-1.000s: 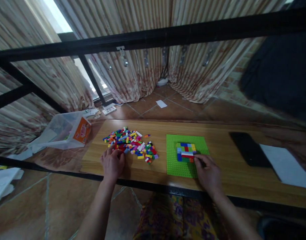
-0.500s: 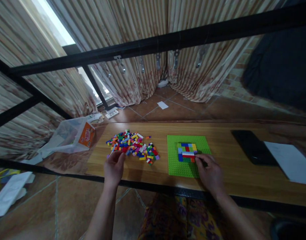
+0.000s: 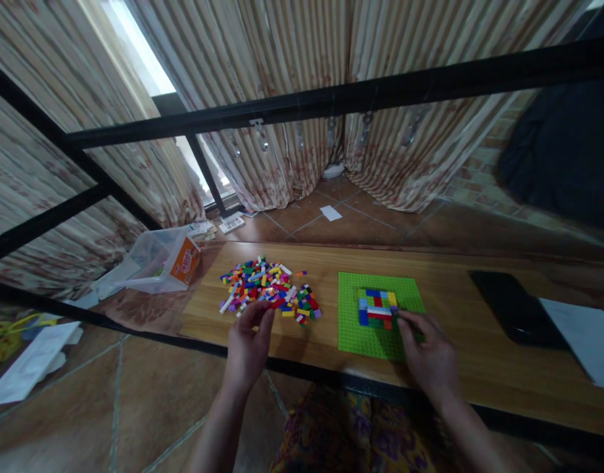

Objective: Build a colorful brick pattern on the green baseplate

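A green studded baseplate (image 3: 348,335) lies on the wooden table, bearing a low structure of toy building bricks (image 3: 378,307) in blue, yellow, red, white and green. My right hand (image 3: 430,355) is closed in a pinch at the structure's right edge; whatever is between the fingertips is too small and dark to name. To the left, my left hand (image 3: 250,341) hovers at the near side of a loose pile of bricks (image 3: 262,279). Its thumb and index finger are pinched on a red brick (image 3: 275,304) that shows at the tips.
A clear plastic bin (image 3: 154,263) with an orange label stands beyond the table's left end. Toward the right lie a black phone-like slab (image 3: 513,305) and a white sheet of paper (image 3: 578,335). A black metal rail (image 3: 302,105) crosses in front of the curtains.
My left hand has moved right along the pile's near edge, and red now shows at its fingertips. My right hand stays by the structure. The whole view has shifted slightly.
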### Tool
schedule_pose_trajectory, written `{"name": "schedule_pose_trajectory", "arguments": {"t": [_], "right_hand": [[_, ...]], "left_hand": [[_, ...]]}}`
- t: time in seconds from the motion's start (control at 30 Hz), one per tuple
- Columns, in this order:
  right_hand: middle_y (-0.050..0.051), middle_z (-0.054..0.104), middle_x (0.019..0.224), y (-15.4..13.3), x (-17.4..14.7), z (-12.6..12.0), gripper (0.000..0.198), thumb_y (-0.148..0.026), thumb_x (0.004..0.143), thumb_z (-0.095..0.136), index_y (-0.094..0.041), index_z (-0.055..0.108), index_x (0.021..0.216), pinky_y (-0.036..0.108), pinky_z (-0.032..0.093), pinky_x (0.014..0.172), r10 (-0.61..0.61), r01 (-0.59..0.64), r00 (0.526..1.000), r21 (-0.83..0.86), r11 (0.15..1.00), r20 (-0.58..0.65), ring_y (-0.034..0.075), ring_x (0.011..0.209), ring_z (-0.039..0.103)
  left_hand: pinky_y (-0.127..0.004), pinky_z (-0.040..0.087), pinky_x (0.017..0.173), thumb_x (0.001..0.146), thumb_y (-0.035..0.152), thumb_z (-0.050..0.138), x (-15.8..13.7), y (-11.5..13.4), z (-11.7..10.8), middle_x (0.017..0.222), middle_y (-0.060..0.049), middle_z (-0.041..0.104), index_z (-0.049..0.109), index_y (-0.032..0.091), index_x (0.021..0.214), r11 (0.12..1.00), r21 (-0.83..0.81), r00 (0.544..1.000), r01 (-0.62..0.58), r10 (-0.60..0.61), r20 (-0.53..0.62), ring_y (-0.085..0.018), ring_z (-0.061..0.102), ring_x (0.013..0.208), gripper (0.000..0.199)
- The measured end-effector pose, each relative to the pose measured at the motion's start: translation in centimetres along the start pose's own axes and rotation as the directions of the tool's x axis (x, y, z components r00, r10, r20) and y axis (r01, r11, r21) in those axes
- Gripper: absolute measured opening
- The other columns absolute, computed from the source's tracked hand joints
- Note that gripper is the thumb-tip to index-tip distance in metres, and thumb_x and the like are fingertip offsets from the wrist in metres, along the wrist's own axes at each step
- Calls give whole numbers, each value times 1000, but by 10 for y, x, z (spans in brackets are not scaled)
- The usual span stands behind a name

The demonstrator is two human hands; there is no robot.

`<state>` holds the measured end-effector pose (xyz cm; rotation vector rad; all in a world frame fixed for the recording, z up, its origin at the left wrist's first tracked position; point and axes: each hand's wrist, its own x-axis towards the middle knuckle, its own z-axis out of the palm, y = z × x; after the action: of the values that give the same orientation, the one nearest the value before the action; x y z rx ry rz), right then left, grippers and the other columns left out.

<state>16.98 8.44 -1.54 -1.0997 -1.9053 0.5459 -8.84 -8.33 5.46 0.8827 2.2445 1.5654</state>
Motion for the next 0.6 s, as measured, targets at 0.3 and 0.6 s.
{"name": "schedule_pose_trajectory", "arguments": {"t": [0.3, 0.6], "right_hand": [[4, 65, 112, -117, -10, -7, 29, -38, 91, 52, -30, 63, 117, 31, 52, 86, -176, 33, 861, 294, 955, 476, 18, 102, 62], [4, 70, 89, -110, -42, 12, 28, -41, 90, 53, -24, 71, 101, 26, 51, 73, -1, -281, 768, 338, 898, 640, 17, 84, 65]], "left_hand": [[-23, 45, 73, 87, 29, 57, -62, 31, 15, 84, -1, 68, 67, 19, 93, 998, -59, 934, -5, 26, 357, -13, 60, 79, 15], [-21, 45, 72, 86, 19, 56, -79, 33, 5, 82, 0, 68, 68, 20, 86, 990, -111, 905, 81, -27, 426, -13, 61, 78, 12]]}}
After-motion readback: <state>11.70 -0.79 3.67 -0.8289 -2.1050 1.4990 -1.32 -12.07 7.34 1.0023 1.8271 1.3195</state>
